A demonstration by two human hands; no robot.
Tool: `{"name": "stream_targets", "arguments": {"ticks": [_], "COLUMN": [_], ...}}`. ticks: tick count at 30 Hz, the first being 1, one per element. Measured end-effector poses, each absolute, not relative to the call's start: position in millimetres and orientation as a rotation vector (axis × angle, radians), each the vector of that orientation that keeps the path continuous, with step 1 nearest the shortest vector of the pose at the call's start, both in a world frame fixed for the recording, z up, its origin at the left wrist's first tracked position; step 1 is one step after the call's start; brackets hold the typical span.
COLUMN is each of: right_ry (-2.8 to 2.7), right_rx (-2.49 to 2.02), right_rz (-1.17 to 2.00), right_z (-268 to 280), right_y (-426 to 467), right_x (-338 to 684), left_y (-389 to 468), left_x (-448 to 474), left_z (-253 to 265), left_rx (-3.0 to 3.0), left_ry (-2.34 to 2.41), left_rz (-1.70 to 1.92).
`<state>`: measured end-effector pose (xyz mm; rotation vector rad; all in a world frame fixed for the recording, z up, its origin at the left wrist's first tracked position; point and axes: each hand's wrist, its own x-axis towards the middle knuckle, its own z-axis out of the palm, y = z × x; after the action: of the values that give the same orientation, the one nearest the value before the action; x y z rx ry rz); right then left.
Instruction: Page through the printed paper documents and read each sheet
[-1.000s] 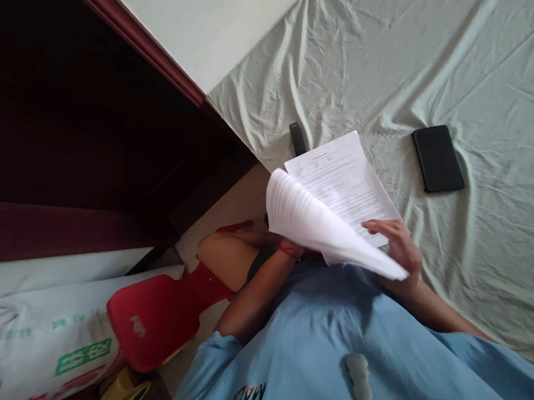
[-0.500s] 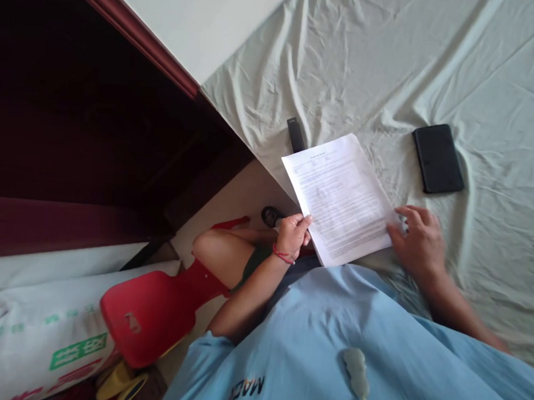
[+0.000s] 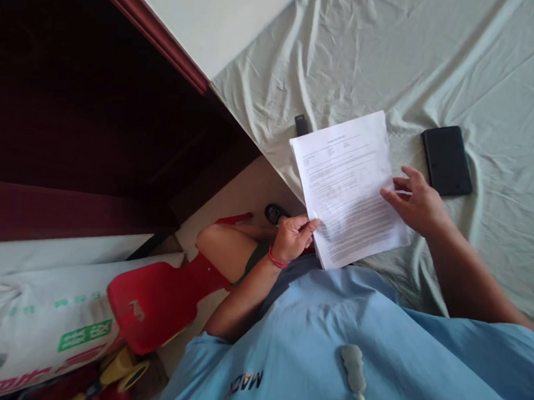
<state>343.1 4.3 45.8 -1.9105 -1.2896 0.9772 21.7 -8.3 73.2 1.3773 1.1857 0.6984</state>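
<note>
Right now the person is holding a stack of printed papers (image 3: 348,188) over the near edge of the bed, the left hand (image 3: 293,237) pinching its lower left corner with thumb on top, the right hand (image 3: 415,202) gripping its right edge, fingers closed on the sheets. A black phone (image 3: 447,160) is lying on the wrinkled pale green sheet (image 3: 490,69) at about 2 o'clock from the papers, just beside the right hand's fingertips. A small dark object (image 3: 301,125) is peeking out at the papers' 11 o'clock corner, partly hidden. Toward 12 and 3 o'clock the sheet is running on. At 8 o'clock, down on the floor, a red toy (image 3: 157,308) and a printed sack (image 3: 43,336) are crowding the person's knee; the dark wooden frame (image 3: 142,21) is closing off 10 o'clock.
</note>
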Motion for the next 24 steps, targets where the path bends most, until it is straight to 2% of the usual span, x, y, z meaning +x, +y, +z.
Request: {"name": "stream_targets", "arguments": {"ticks": [3, 8, 15, 20, 24], "right_ry": [-1.234, -0.989, -0.784, -0.777, -0.732], "right_rx": [-1.834, -1.455, -1.47, -1.448, -1.482], "right_rz": [1.096, 1.514, 1.58, 1.647, 1.673], "right_z": [56, 68, 64, 63, 64], "right_y": [12, 18, 23, 16, 12], "right_x": [343, 341, 338, 331, 328], "left_y": [-13, -9, 27, 53, 63], "left_x": [20, 18, 17, 37, 54], "left_z": [88, 86, 60, 63, 66], "left_rx": [1.496, 1.521, 1.336, 0.863, 0.735], "left_ry": [1.131, 1.109, 1.088, 0.996, 0.989], "left_rz": [0.708, 0.699, 0.792, 0.996, 1.018]}}
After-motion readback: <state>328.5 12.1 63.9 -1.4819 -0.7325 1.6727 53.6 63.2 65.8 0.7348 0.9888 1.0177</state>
